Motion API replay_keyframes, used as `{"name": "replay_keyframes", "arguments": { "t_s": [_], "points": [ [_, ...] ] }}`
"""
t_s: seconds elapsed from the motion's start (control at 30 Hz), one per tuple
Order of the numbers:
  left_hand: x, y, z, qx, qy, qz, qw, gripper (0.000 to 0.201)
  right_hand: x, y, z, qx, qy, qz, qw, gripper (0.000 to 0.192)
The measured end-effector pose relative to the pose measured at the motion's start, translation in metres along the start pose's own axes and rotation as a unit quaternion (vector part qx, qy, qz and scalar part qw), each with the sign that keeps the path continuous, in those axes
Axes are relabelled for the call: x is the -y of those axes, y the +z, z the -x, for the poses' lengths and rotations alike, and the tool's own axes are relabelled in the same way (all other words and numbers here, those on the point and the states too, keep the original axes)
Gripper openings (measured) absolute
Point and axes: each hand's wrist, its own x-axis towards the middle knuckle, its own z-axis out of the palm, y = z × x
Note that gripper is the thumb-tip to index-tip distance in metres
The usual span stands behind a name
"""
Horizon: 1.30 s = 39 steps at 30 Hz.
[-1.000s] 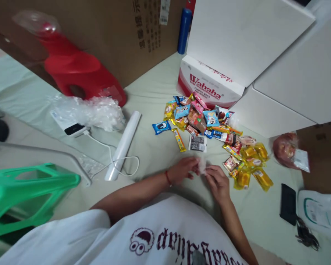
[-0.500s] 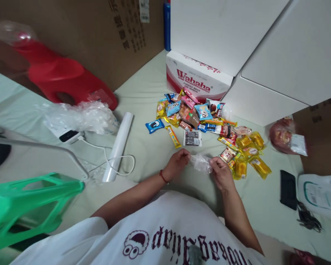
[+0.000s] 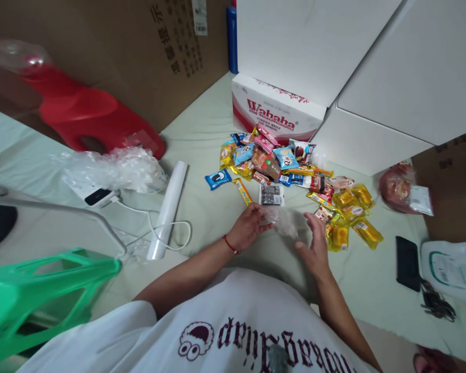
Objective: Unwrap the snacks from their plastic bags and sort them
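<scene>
My left hand (image 3: pixel 249 226), with a red cord at the wrist, pinches one end of a crumpled clear plastic bag (image 3: pixel 285 223). On the other side of the bag, my right hand (image 3: pixel 314 242) has its thumb and fingers spread apart; the thumb is close to the bag's edge, and I cannot tell whether it touches. Just beyond the bag lies a dark packet with a pale border (image 3: pixel 272 195). A heap of wrapped snacks (image 3: pixel 266 160) spreads behind it, and yellow-wrapped cakes (image 3: pixel 339 235) lie to the right of my right hand.
A Wahaha carton (image 3: pixel 275 109) stands behind the snacks against white cabinets. On the left are a red jug (image 3: pixel 97 114), a white roll (image 3: pixel 168 210), a cable (image 3: pixel 188 233) and a green stool (image 3: pixel 50 290). A black phone (image 3: pixel 407 263) and a white bottle (image 3: pixel 456 267) lie right.
My right hand has let go of the bag's right end and spread its fingers. My left hand still grips the bag, its other fingers now showing beneath it.
</scene>
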Motion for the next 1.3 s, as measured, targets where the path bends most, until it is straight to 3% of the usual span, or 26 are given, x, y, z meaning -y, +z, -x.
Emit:
{"name": "replay_keyframes", "arguments": {
  "t_s": [0.07, 0.13, 0.27, 0.3, 0.37, 0.43, 0.47, 0.57, 0.67, 0.77, 1.0, 1.07, 1.17, 1.3],
  "points": [
    [-0.002, -0.001, -0.002, 0.009, 0.0, -0.037, 0.999, 0.045, 0.008, 0.0, -0.004, 0.058, 0.003, 0.008, 0.998, 0.042],
    [-0.009, -0.006, -0.005, 0.027, -0.015, -0.074, 0.997, 0.048, 0.011, -0.002, -0.009, 0.056, 0.082, -0.047, 0.994, 0.028],
    [-0.026, -0.023, -0.011, 0.092, -0.053, -0.152, 0.983, 0.052, 0.012, -0.01, -0.02, 0.062, 0.257, -0.225, 0.938, 0.04],
    [-0.029, -0.026, -0.012, 0.085, -0.047, -0.167, 0.981, 0.052, 0.014, -0.01, -0.021, 0.069, 0.282, -0.257, 0.922, 0.043],
    [-0.03, -0.03, -0.013, 0.009, -0.006, -0.184, 0.983, 0.052, 0.018, -0.007, -0.023, 0.049, 0.308, -0.296, 0.903, 0.047],
    [-0.026, -0.027, -0.011, -0.079, 0.019, -0.181, 0.98, 0.051, 0.023, 0.0, -0.023, 0.015, 0.301, -0.318, 0.899, 0.048],
    [-0.022, -0.023, -0.009, -0.095, 0.005, -0.175, 0.98, 0.052, 0.026, 0.005, -0.022, 0.005, 0.291, -0.326, 0.899, 0.048],
    [-0.007, -0.004, 0.0, -0.002, -0.076, -0.154, 0.985, 0.049, 0.034, 0.019, -0.017, 0.026, 0.278, -0.365, 0.888, 0.044],
    [0.009, 0.015, 0.003, 0.076, -0.086, -0.147, 0.982, 0.044, 0.04, 0.024, -0.013, 0.065, 0.298, -0.43, 0.85, 0.043],
    [0.015, 0.02, -0.002, 0.077, -0.074, -0.13, 0.986, 0.044, 0.036, 0.013, -0.013, 0.048, 0.304, -0.482, 0.821, 0.043],
    [-0.006, -0.007, -0.005, 0.049, -0.051, -0.046, 0.996, 0.047, 0.0, -0.028, -0.012, -0.041, 0.287, -0.504, 0.814, 0.041],
    [-0.005, -0.006, -0.002, 0.031, -0.046, -0.08, 0.995, 0.046, -0.005, -0.027, -0.01, -0.042, 0.288, -0.502, 0.814, 0.043],
    [0.007, 0.01, 0.006, 0.054, -0.018, -0.203, 0.978, 0.043, -0.003, -0.018, -0.008, -0.017, 0.291, -0.483, 0.826, 0.045],
    [0.024, 0.036, 0.01, 0.058, 0.158, -0.39, 0.905, 0.051, 0.007, -0.005, -0.011, 0.003, 0.273, -0.459, 0.845, 0.046]
  ]
}}
